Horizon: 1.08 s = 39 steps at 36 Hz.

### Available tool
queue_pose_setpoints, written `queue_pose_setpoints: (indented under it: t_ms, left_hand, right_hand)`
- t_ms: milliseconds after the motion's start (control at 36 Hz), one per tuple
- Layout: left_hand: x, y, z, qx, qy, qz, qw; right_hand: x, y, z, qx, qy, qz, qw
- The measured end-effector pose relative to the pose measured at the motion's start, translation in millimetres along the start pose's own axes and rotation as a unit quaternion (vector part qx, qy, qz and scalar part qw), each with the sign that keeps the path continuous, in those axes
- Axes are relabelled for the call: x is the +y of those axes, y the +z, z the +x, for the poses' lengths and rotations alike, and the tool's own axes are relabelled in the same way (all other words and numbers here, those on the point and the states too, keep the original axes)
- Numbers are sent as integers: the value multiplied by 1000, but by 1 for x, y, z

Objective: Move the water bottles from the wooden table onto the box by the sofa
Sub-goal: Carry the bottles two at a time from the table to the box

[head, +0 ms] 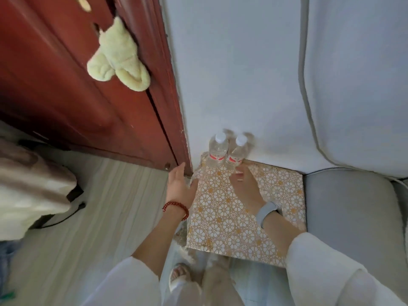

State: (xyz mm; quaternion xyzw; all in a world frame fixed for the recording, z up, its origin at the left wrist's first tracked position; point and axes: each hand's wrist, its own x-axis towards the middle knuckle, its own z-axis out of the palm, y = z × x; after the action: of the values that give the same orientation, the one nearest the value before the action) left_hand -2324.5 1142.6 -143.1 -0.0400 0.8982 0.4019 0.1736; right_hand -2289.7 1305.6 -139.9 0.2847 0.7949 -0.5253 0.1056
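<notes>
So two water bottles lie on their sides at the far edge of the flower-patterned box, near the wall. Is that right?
Not quite. The two water bottles stand upright, white caps up, not lying on their sides; the head view shows it. The rest holds: they are at the far edge of the flower-patterned box, near the wall.

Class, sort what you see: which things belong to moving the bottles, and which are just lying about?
Part of the job: two water bottles; patterned box; left hand; right hand.
Lying about: plush toy on the door; sofa.
</notes>
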Motion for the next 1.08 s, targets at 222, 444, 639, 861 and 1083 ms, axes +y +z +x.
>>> queue_pose_setpoints:
  t_ms: [222,444,639,861,1083]
  left_hand:
    - [-45,-105,-108,143,-48,-21,988]
    - [-161,-243,-281,333,-111,-38,936]
    - [-286,-320,-498,470,-213,-37,856]
    - [-424,-334,-744,581,-399,-65,706]
    - [-530,-328,-914,584,-567,-63,578]
  right_hand:
    - [-68,75,-102,-173,-96,-102,975]
    - [-136,218,-265,-277,-225,-132,925]
    - [-127,358,-475,-445,-295,-167,829]
    - [-72,501,-715,-602,-440,-293,598]
    - [-9,638,-891,-598,-663,-372,255]
